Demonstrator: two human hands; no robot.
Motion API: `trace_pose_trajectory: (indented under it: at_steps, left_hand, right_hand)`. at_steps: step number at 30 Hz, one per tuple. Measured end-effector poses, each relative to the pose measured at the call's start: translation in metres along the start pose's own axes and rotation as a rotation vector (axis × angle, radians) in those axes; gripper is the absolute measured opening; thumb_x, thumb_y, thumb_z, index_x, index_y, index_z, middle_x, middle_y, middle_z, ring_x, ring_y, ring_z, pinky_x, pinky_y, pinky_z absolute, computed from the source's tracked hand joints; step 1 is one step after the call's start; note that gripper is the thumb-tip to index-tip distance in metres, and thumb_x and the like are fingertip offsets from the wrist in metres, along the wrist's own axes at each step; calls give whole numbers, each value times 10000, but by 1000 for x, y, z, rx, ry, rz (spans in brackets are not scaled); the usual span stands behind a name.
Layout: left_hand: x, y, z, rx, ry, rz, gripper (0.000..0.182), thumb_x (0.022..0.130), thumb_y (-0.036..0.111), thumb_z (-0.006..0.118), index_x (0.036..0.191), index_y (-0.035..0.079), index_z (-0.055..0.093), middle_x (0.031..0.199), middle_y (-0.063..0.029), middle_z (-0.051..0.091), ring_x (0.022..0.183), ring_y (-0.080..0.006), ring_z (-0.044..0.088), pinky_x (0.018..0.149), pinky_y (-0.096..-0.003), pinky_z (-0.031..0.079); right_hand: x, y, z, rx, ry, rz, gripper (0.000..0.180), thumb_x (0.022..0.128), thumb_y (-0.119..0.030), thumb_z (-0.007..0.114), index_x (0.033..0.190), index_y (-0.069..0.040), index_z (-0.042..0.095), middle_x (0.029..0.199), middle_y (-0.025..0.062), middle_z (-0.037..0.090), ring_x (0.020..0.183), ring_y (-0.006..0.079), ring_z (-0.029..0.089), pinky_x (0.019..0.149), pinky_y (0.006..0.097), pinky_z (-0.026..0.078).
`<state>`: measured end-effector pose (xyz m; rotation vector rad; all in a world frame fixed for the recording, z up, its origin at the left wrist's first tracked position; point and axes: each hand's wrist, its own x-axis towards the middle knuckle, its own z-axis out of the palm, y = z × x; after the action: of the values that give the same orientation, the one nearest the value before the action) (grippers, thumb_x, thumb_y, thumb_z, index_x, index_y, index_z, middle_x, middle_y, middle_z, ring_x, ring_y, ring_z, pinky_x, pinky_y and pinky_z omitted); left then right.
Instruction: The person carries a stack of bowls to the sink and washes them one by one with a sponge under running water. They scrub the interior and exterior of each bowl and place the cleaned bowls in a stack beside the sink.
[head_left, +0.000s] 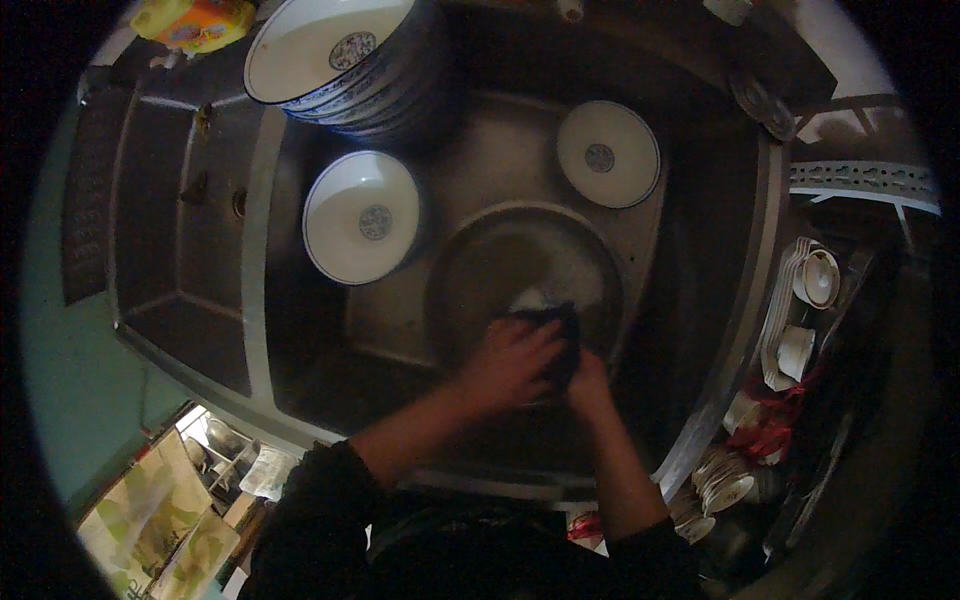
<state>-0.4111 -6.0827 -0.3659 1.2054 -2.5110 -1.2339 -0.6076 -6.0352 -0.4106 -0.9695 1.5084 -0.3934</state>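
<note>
My left hand (517, 360) presses a dark cloth (559, 341) with its fingers spread over it, above a round metal basin (517, 225) in a sink. Close at its right, my right hand (590, 375) grips something at the cloth's edge; a small pale patch shows just beyond the cloth, too blurred to name. A white bowl with a patterned centre (360, 217) lies left of the basin, and another white bowl (609, 154) lies at its upper right. Behind the left bowl rises a stack of large blue-patterned bowls (322, 56).
A second sink compartment (214, 247) lies to the left, past a metal divider (261, 262). The sink's right rim (750, 285) borders shelves with white dishes (793, 352) and stacked plates (724, 484). A yellow package (196, 26) is at the upper left.
</note>
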Motion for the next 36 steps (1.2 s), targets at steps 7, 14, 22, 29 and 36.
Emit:
trace_pose_trajectory:
  at_steps: [7,14,22,29,36]
  left_hand:
    - [15,-24,-1,-283,242,12,686,690,217,746,1333,141,521,1484,-145,374,1353,-396,356,1133,-505,287]
    - [34,-70,7,-1464,64,-343,467,919,228,573,1370,141,490,1413,-130,478,1299,-287,465,1071,-432,401]
    - [-6,-57,34,-1861,113,-448,469,933,259,544,1381,137,476,1421,-126,471,1298,-285,463,1073,-438,397]
    - [-4,-30,49,-1818,280,-512,474,944,286,519,1390,134,465,1427,-123,464,1296,-283,461,1074,-443,394]
    - [-9,-48,41,-1815,222,-487,481,956,313,494,1399,131,453,1434,-119,457,1295,-281,459,1076,-448,391]
  right_hand:
    - [-14,-43,7,129,-41,-163,371,871,-164,579,1214,-23,593,1110,128,676,1010,245,629,899,396,495]
    - [-42,-102,-21,226,-108,178,319,830,-133,648,1116,8,631,1004,88,691,886,193,644,819,354,515]
    - [-78,-111,1,672,148,-66,304,860,-136,657,1130,0,619,1035,81,672,912,173,625,826,346,510]
    - [-86,-81,28,308,76,-41,366,861,-158,698,1190,-18,616,1152,108,666,1032,217,622,909,379,492]
    - [-64,-111,-10,337,-283,63,499,844,-182,702,1290,-17,549,1220,136,640,1099,276,616,988,427,471]
